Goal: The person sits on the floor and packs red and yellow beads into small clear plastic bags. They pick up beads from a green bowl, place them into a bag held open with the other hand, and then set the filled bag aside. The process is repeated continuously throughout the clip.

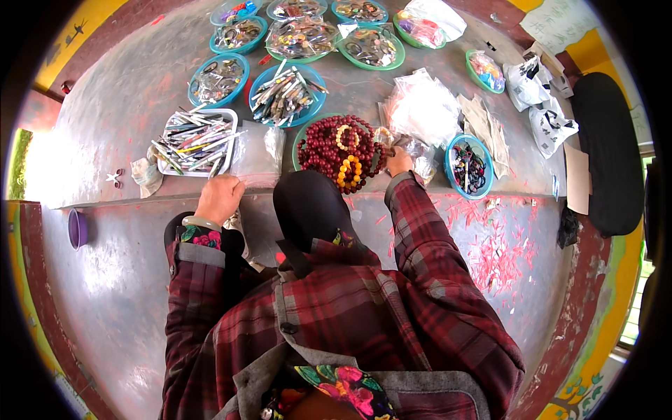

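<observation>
My left hand [220,200] is closed, knuckles up, at the platform's edge. It is beside a white tray [234,143] of pens [194,143] and a stack of clear plastic bags [257,155]; what its fingers hold, if anything, is hidden. Between my hands, a green bowl [297,143] holds a heap of dark red bead strings [329,143], with a yellow-orange bead bracelet [349,170] and a pale bead bracelet [341,137] on top. My right hand [400,162] is closed by the heap's right side, its fingertips next to red beads and a clear bag [424,166].
Blue basins of used pens [287,94] and watches [218,80] stand farther back, among several other bowls. Right lie plastic packets [423,108], a blue basin of dark small items [469,168] and white bags [549,129]. Red scraps [500,255] litter the lower floor; a purple bowl [78,229] is left.
</observation>
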The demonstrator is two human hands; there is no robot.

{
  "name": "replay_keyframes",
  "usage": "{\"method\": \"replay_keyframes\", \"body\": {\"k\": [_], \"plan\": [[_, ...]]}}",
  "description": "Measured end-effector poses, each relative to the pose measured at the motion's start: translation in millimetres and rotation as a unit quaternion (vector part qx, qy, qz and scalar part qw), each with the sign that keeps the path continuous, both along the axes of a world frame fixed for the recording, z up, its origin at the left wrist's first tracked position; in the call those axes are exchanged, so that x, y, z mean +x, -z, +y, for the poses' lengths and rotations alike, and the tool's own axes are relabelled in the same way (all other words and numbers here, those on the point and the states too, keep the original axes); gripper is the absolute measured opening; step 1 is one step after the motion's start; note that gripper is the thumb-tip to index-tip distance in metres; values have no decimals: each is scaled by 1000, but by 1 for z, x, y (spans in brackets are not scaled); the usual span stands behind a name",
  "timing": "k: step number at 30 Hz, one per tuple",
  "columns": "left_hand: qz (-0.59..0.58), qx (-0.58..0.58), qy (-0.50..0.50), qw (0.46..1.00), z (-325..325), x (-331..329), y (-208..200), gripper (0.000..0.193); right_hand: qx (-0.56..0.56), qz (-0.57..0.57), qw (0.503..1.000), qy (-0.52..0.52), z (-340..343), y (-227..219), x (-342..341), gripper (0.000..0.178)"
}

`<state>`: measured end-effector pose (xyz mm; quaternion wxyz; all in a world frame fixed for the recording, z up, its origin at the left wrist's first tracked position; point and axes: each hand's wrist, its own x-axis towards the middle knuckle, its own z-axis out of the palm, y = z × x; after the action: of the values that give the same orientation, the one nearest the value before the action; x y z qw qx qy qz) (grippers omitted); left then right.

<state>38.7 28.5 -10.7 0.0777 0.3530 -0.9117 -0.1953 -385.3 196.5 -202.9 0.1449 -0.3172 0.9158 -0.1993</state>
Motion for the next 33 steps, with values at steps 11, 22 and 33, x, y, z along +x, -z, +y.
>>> {"method": "replay_keyframes", "body": {"k": [11,22,33], "plan": [[43,-3,20,999,1,0,7,27,-20,30,999,32,1,-6,28,21],[23,-11,19,999,2,2,3,27,-443,-486,716,234,39,10,11,14],[24,-14,15,999,4,4,2,27,-520,-605,559,226,58,-13,-12,21]]}}
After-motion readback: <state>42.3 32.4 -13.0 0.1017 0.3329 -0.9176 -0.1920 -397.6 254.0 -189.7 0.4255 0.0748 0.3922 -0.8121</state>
